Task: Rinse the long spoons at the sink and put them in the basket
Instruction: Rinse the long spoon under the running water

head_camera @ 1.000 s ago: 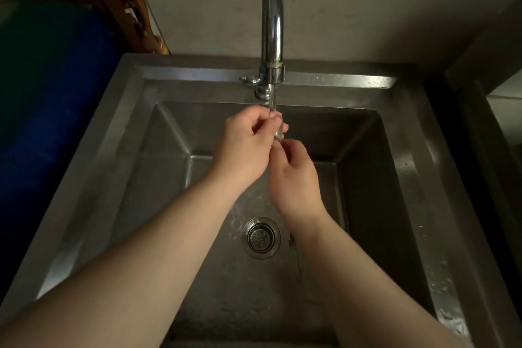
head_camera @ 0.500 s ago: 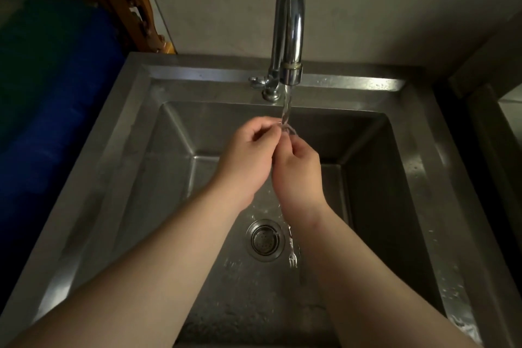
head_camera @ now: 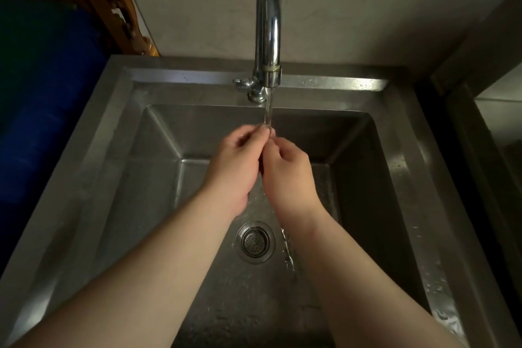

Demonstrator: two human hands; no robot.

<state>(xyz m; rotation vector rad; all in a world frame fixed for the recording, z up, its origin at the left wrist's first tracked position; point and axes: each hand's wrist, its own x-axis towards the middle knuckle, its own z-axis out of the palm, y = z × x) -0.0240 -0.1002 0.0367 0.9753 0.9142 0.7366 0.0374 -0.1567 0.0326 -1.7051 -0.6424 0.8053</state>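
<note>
Both my hands are held together over the steel sink (head_camera: 113, 133), under the running tap (head_camera: 268, 37). My left hand (head_camera: 234, 167) and my right hand (head_camera: 288, 175) pinch a thin metal long spoon (head_camera: 269, 126) at their fingertips, right where the water stream lands. Most of the spoon is hidden by my fingers and palms. A slim metal end (head_camera: 288, 254) shows below my right wrist, beside the drain; I cannot tell if it belongs to the same spoon. No basket is in view.
The round drain strainer (head_camera: 255, 241) sits in the wet basin floor under my wrists. A carved wooden frame (head_camera: 118, 8) and something blue (head_camera: 42, 121) stand to the left of the sink. A dark gap and another counter (head_camera: 497, 121) lie to the right.
My hands have stayed together under the stream, the fingers shifting slightly along the spoon. The view has drifted a little, so the tap appears further right.
</note>
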